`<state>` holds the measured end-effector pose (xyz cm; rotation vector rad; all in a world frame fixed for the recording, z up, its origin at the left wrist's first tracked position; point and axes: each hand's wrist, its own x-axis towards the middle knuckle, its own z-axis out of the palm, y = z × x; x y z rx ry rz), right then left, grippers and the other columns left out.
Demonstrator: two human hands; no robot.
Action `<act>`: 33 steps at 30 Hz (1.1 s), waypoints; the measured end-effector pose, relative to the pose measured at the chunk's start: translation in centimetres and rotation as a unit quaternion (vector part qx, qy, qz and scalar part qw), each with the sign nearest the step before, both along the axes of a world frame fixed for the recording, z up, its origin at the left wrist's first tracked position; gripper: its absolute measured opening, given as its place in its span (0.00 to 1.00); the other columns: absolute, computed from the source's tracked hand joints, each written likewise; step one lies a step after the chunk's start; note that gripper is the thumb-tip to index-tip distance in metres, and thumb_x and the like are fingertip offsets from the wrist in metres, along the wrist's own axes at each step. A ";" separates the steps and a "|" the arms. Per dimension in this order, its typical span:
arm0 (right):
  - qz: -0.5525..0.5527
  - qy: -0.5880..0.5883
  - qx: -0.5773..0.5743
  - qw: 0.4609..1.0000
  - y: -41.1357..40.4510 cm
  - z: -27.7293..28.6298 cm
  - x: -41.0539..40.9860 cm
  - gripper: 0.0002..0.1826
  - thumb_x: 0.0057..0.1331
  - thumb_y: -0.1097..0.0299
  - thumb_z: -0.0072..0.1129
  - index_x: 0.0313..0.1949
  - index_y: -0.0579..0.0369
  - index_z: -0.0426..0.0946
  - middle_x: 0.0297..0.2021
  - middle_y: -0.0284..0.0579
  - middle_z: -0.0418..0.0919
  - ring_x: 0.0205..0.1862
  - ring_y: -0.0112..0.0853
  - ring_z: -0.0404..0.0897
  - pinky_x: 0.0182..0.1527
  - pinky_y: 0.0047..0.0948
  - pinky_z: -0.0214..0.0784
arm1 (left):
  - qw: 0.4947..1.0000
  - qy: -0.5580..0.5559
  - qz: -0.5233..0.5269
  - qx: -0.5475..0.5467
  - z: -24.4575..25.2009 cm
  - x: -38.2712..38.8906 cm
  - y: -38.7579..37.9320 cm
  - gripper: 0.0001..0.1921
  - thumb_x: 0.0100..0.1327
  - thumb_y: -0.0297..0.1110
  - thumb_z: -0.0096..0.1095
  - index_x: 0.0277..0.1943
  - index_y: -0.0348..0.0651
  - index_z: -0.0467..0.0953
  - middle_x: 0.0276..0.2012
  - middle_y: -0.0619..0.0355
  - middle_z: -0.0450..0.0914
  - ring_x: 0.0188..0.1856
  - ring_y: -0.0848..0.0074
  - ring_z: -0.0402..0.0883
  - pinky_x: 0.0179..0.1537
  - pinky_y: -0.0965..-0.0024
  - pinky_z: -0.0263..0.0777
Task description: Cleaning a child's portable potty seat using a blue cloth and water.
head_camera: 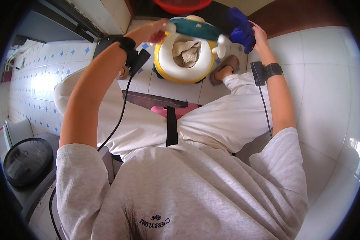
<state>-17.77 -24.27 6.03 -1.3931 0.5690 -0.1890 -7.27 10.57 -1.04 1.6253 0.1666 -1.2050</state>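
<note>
A child's potty (184,75) with a white seat and a yellow rim stands on the floor between my feet. Crumpled beige cloth (189,57) lies in its round opening. The teal backrest (195,29) is at the far side, with a white handle (221,49) on the right. My left hand (156,32), blurred, is beside the backrest's left end; whether its fingers hold anything there is unclear. Off to the right of the potty and raised, my right hand (259,37) grips a bunched dark blue cloth (242,31).
A red basin (184,4) sits beyond the potty. Tiled wall (321,63) rises on the right, below a brown panel (300,16). A pink object (158,111) shows between my legs. Cables (123,111) hang from both wrists. A round dark lid (28,162) is at left.
</note>
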 end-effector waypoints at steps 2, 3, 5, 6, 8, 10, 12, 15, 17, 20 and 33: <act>-0.024 -0.022 0.015 0.999 -0.4 0.5 0.1 0.17 0.57 0.78 0.34 0.42 0.60 0.72 0.37 0.44 0.75 0.35 0.31 0.75 0.38 0.27 0.69 | 0.997 -0.059 0.054 -0.003 2.5 2.0 -1.1 0.21 0.52 0.56 0.50 0.29 0.44 0.70 0.21 0.62 0.70 0.21 0.81 0.69 0.28 0.79 0.68; -0.062 -0.017 0.026 0.998 -0.6 0.7 -0.1 0.17 0.58 0.77 0.34 0.42 0.60 0.72 0.37 0.45 0.75 0.35 0.32 0.75 0.38 0.27 0.69 | 0.994 -0.097 0.053 -0.001 3.5 2.5 -2.1 0.23 0.54 0.58 0.46 0.29 0.42 0.70 0.21 0.61 0.71 0.23 0.81 0.71 0.29 0.79 0.69; -0.104 -0.012 0.035 0.994 -1.1 0.8 -0.8 0.17 0.59 0.77 0.34 0.42 0.60 0.72 0.38 0.45 0.75 0.36 0.32 0.75 0.39 0.28 0.69 | 0.972 -0.228 0.044 -0.022 4.6 2.7 -3.1 0.25 0.55 0.59 0.44 0.31 0.42 0.70 0.23 0.59 0.72 0.26 0.80 0.73 0.31 0.79 0.70; -0.093 -0.011 0.035 0.995 -1.1 0.6 -1.0 0.17 0.59 0.77 0.34 0.42 0.59 0.72 0.38 0.44 0.75 0.36 0.32 0.75 0.40 0.28 0.69 | 0.972 -0.231 0.043 -0.022 4.6 3.3 -3.2 0.25 0.55 0.59 0.44 0.31 0.42 0.70 0.23 0.59 0.72 0.26 0.80 0.73 0.31 0.79 0.70; -0.070 -0.020 0.034 0.997 -1.0 0.0 -1.1 0.17 0.59 0.77 0.33 0.42 0.58 0.72 0.36 0.43 0.75 0.35 0.31 0.75 0.39 0.27 0.69 | 0.972 -0.204 0.101 -0.058 4.4 5.2 -3.2 0.27 0.56 0.61 0.42 0.35 0.40 0.69 0.25 0.58 0.74 0.29 0.78 0.75 0.34 0.78 0.71; -0.073 -0.005 0.040 0.997 -1.2 -0.3 -1.9 0.17 0.58 0.77 0.33 0.42 0.58 0.72 0.36 0.43 0.75 0.34 0.31 0.74 0.39 0.27 0.69 | 0.974 -0.187 0.121 -0.039 5.0 5.7 -4.3 0.28 0.55 0.61 0.42 0.36 0.39 0.68 0.26 0.57 0.75 0.30 0.78 0.75 0.35 0.77 0.71; -0.065 0.012 0.038 0.997 -1.2 -0.7 -2.1 0.18 0.57 0.77 0.34 0.42 0.56 0.73 0.34 0.42 0.75 0.32 0.30 0.74 0.37 0.27 0.68 | 0.975 -0.171 0.144 -0.018 5.1 6.0 -4.9 0.29 0.55 0.61 0.42 0.37 0.38 0.67 0.27 0.56 0.75 0.30 0.77 0.75 0.36 0.76 0.71; -0.056 0.036 0.028 0.997 -0.9 -1.3 -1.8 0.18 0.60 0.75 0.30 0.46 0.60 0.68 0.40 0.46 0.73 0.39 0.34 0.74 0.44 0.30 0.67 | 0.982 -0.120 0.143 -0.040 5.2 6.5 -4.4 0.30 0.54 0.62 0.42 0.38 0.37 0.66 0.28 0.55 0.75 0.31 0.76 0.75 0.38 0.73 0.70; -0.062 0.030 0.035 0.997 -1.3 -1.8 -2.2 0.18 0.59 0.76 0.31 0.45 0.60 0.69 0.40 0.46 0.74 0.39 0.34 0.74 0.44 0.31 0.67 | 0.980 -0.112 0.148 -0.070 4.9 4.5 -4.4 0.28 0.54 0.60 0.44 0.38 0.37 0.65 0.27 0.54 0.74 0.30 0.73 0.74 0.36 0.73 0.70; -0.074 0.031 0.030 0.996 -1.4 -2.1 -2.3 0.18 0.59 0.76 0.31 0.45 0.60 0.69 0.40 0.46 0.74 0.39 0.33 0.74 0.43 0.30 0.68 | 0.989 0.036 0.016 -0.144 3.0 2.3 -1.8 0.25 0.52 0.54 0.51 0.41 0.39 0.65 0.30 0.53 0.73 0.31 0.70 0.73 0.39 0.71 0.69; 0.204 0.039 0.089 0.974 5.8 0.6 -1.0 0.20 0.56 0.79 0.33 0.47 0.61 0.67 0.40 0.47 0.73 0.39 0.30 0.74 0.43 0.24 0.67 | 0.997 0.071 0.000 0.025 -7.2 -4.2 2.2 0.23 0.58 0.52 0.40 0.45 0.40 0.64 0.37 0.51 0.72 0.39 0.65 0.74 0.38 0.67 0.71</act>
